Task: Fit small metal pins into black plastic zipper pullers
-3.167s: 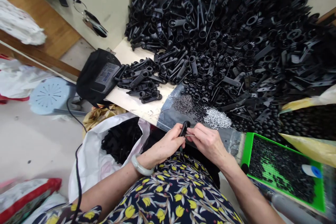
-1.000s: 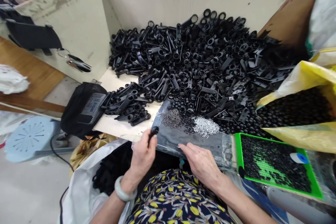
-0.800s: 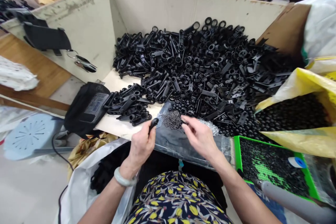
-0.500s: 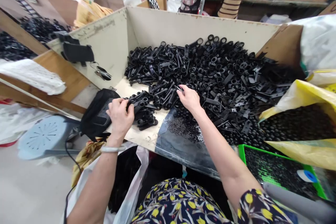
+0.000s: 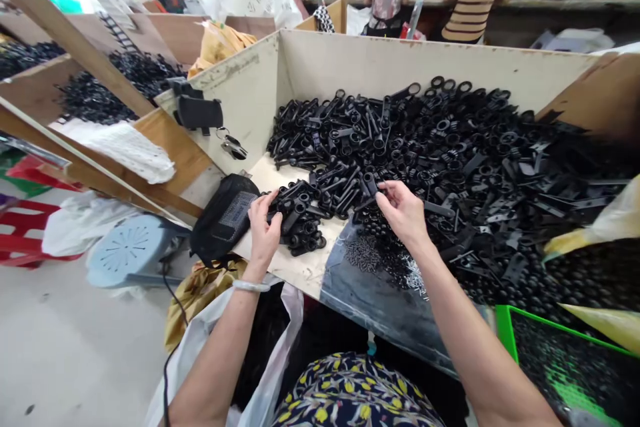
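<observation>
My left hand (image 5: 264,230) rests at the left side of a small pile of black plastic parts (image 5: 303,213) on the pale board. Its thumb and fingers are apart, touching the edge of the pile. With thumb and forefinger close together, my right hand (image 5: 404,213) pinches a black plastic part with a ringed end (image 5: 369,185), at the front of a large heap of similar parts (image 5: 345,127). Below the right hand lie small dark pins (image 5: 363,252) and shiny silver pins (image 5: 414,277) on a dark sheet (image 5: 360,293).
Pale wooden walls (image 5: 425,57) enclose the heap. A black pouch-like thing (image 5: 223,217) sits left of my left hand. At the right front stands a green tray (image 5: 505,333). An open white bag (image 5: 293,310) hangs below the edge. A blue stool (image 5: 120,247) stands at left; people work behind.
The view has turned left, so the table sits further right. My right hand, which had a small shiny thing at its fingertips, now pinches a black part. My left hand's fingers have spread at the pile.
</observation>
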A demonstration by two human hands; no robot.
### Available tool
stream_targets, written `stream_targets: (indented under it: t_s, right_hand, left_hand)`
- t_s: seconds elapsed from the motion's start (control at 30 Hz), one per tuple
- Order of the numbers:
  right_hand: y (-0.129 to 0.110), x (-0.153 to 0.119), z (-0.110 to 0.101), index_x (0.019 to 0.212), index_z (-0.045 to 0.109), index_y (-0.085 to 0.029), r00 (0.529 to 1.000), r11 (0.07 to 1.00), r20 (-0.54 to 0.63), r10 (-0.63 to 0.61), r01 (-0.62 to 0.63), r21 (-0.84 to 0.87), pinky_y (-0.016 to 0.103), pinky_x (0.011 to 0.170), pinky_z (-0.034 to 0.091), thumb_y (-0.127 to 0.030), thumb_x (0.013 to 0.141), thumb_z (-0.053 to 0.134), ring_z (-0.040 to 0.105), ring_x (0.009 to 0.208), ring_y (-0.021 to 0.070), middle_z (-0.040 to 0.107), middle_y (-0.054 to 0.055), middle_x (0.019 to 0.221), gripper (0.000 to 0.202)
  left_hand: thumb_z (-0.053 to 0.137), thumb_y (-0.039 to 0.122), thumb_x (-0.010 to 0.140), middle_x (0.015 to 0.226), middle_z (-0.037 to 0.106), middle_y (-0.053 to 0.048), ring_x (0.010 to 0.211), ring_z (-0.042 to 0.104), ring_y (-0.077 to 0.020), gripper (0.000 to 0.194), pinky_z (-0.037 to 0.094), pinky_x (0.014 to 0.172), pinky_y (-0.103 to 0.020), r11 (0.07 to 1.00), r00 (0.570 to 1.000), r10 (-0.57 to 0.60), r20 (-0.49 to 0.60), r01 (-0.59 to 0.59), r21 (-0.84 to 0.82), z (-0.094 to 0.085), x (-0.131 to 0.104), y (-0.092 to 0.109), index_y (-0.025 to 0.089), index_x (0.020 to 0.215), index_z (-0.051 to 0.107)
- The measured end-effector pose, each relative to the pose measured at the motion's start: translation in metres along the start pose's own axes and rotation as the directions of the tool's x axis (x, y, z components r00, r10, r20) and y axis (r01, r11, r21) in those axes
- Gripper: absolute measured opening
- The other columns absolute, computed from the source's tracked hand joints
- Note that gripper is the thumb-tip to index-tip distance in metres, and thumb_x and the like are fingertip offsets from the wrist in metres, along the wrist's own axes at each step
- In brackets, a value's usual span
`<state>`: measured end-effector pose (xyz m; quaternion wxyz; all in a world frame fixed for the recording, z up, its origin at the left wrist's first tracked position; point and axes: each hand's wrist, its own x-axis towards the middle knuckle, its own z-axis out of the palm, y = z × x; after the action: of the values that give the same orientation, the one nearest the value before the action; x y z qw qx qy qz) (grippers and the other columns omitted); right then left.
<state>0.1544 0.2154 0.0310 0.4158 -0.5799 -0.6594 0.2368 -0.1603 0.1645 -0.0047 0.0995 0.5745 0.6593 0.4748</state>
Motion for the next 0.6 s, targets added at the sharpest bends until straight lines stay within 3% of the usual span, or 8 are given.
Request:
stream_targets:
  t_s: [0.07,0.23,0.4,0.43,0.47,0.5,0.53,0.6]
  right_hand:
    - [-0.003,-0.034,-0.011,0.115,0.067,-0.019,1.0,0.995,-0.017,0.013,-0.011,0.098,0.028,0.061,0.042,-0.044,0.094,0.061,0.052,0.062,0.0139,0.065,0.0,0.08,0.033]
    - [-0.004,-0.118,-0.025,0.117,0.068,-0.024,0.984,0.994,0.171,0.058,-0.073,0.085,0.028,0.054,0.04,-0.042,0.097,0.06,0.046,0.056,0.0142,0.05,-0.004,0.066,0.028]
    - [0.001,-0.164,-0.029,0.124,0.065,-0.025,0.946,0.987,0.311,0.09,-0.126,0.099,0.026,0.052,0.046,-0.04,0.099,0.057,0.053,0.056,0.0136,0.064,-0.001,0.077,0.03]
    - [-0.001,-0.167,-0.031,0.127,0.063,-0.025,0.93,0.982,0.355,0.093,-0.144,0.12,0.026,0.054,0.048,-0.039,0.1,0.057,0.056,0.059,0.0134,0.068,0.001,0.084,0.032]
    - [-0.004,-0.169,-0.033,0.131,0.061,-0.026,0.91,0.976,0.405,0.091,-0.163,0.145,0.026,0.057,0.05,-0.038,0.1,0.056,0.058,0.062,0.0132,0.071,0.002,0.09,0.034]
    - [-0.007,-0.17,-0.035,0.134,0.06,-0.026,0.885,0.968,0.458,0.083,-0.181,0.174,0.026,0.06,0.051,-0.037,0.101,0.056,0.06,0.065,0.0131,0.073,0.003,0.097,0.035]
    - [-0.011,-0.169,-0.037,0.136,0.058,-0.026,0.855,0.96,0.514,0.073,-0.2,0.196,0.025,0.063,0.052,-0.037,0.101,0.056,0.062,0.068,0.0131,0.073,0.003,0.101,0.037]
    - [-0.015,-0.167,-0.041,0.134,0.061,-0.026,0.812,0.96,0.582,0.038,-0.192,0.206,0.024,0.062,0.049,-0.036,0.1,0.059,0.06,0.067,0.0123,0.073,0.001,0.096,0.036]
  left_hand:
    - [0.051,0.016,0.089,0.137,0.056,-0.011,0.127,0.053,-0.0261,0.051,0.044,0.11,-0.042,0.999,0.999,-0.02,-0.04,0.019,-0.036,0.001,-0.007,-0.001,0.022,0.14,0.056]
    - [0.045,0.016,0.093,0.136,0.055,-0.012,0.132,0.05,-0.0261,0.042,0.042,0.112,-0.041,0.998,0.998,-0.021,-0.061,0.017,-0.062,0.003,-0.015,0.0,0.02,0.132,0.061]
    - [0.047,0.023,0.099,0.132,0.056,-0.012,0.131,0.049,-0.0276,0.034,0.04,0.113,-0.042,1.0,0.978,0.009,-0.209,-0.013,-0.016,-0.011,-0.033,0.038,0.018,0.128,0.063]
    - [0.049,0.025,0.099,0.13,0.058,-0.011,0.129,0.051,-0.0271,0.031,0.041,0.113,-0.043,0.998,0.987,0.018,-0.163,-0.027,-0.057,-0.013,-0.042,0.051,0.02,0.125,0.065]
    - [0.052,0.027,0.099,0.125,0.061,-0.01,0.124,0.055,-0.026,0.028,0.044,0.11,-0.042,0.99,0.999,0.019,-0.036,-0.024,-0.14,-0.014,-0.054,0.064,0.021,0.122,0.066]
    - [0.056,0.028,0.098,0.121,0.064,-0.009,0.117,0.06,-0.0246,0.029,0.048,0.105,-0.041,0.971,0.982,0.006,0.186,0.039,-0.238,-0.013,-0.066,0.077,0.023,0.125,0.066]
    - [0.062,0.03,0.095,0.12,0.066,-0.009,0.111,0.064,-0.0237,0.039,0.051,0.1,-0.04,0.933,0.894,-0.007,0.448,0.167,-0.318,-0.011,-0.079,0.089,0.026,0.134,0.062]
    - [0.072,0.031,0.089,0.122,0.068,-0.01,0.097,0.07,-0.0217,0.067,0.057,0.087,-0.037,0.777,0.559,0.015,0.829,0.515,-0.361,-0.005,-0.104,0.105,0.03,0.151,0.048]
